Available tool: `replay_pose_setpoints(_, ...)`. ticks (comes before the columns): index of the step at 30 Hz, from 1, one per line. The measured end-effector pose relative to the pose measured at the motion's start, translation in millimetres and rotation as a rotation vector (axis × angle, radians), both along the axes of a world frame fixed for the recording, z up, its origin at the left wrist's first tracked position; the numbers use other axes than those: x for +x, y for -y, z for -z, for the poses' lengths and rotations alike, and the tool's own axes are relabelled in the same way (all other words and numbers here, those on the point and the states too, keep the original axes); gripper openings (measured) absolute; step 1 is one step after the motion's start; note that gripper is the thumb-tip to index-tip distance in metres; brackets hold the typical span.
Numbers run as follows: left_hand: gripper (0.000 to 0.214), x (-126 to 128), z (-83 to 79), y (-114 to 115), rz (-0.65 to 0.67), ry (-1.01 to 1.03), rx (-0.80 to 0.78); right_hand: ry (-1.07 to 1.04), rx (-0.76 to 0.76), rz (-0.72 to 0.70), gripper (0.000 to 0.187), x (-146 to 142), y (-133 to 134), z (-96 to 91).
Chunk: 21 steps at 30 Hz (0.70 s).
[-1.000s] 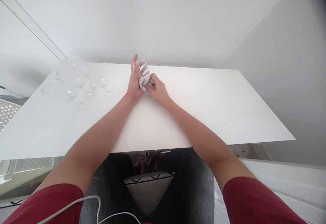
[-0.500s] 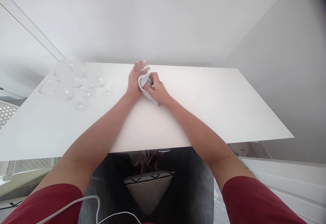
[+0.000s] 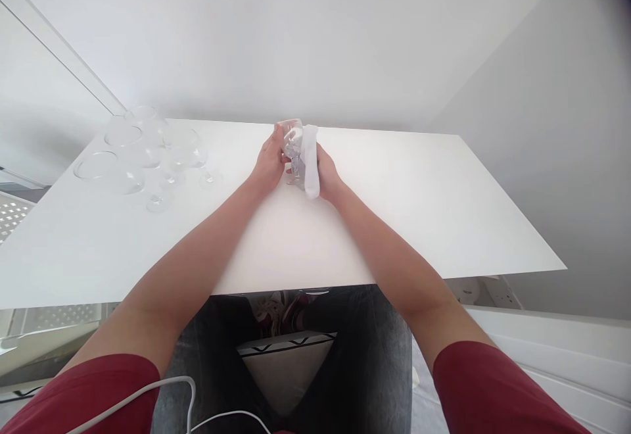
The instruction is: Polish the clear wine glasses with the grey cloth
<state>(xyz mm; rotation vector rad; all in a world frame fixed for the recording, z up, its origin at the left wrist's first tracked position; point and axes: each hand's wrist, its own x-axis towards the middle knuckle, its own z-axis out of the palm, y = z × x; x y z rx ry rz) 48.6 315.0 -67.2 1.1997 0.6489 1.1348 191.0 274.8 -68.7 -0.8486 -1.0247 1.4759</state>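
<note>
Near the far edge of the white table (image 3: pixel 394 210), my left hand (image 3: pixel 270 161) is closed around the left side of a clear stemmed glass (image 3: pixel 294 148). The glass stands about upright, its bowl and short stem showing between my hands. My right hand (image 3: pixel 327 169) grips a light grey cloth (image 3: pixel 310 161), which hangs along the glass's right side. Most of my right fingers are hidden behind the cloth.
Several clear wine glasses (image 3: pixel 125 181) stand or lie in a group on the table's left; their overlapping outlines are faint. A white wall (image 3: pixel 305 39) rises behind the table. A white cable (image 3: pixel 190 388) crosses my lap.
The cloth has come off the glass's lower part and moved right with my right hand, uncovering the stem. My left hand and the glass have shifted slightly right.
</note>
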Motion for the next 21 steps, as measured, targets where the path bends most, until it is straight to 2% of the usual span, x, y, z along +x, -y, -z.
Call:
replay_pose_setpoints(5,0.074,-1,-1.3,2,-0.007,0.033,-0.049,0.058,0.122,-0.005,0.06,2,4,-2.5)
replay_pose_setpoints(9,0.073,0,-4.9,6,0.019,0.02,-0.085,0.055,0.069,0.059,0.072,-2,3,-1.8)
replay_pose_setpoints(13,0.075,1,-3.8,7,0.13,0.008,-0.111,0.064,0.033,0.144,0.085,-1,1,-0.8)
replay_pose_setpoints(18,0.074,4,4.2,4,0.207,0.023,-0.072,0.086,0.055,0.12,0.088,9,-1,-1.2)
replay_pose_setpoints(21,0.072,7,8.8,2,0.233,0.039,-0.077,0.125,0.049,0.175,0.085,11,-4,0.6)
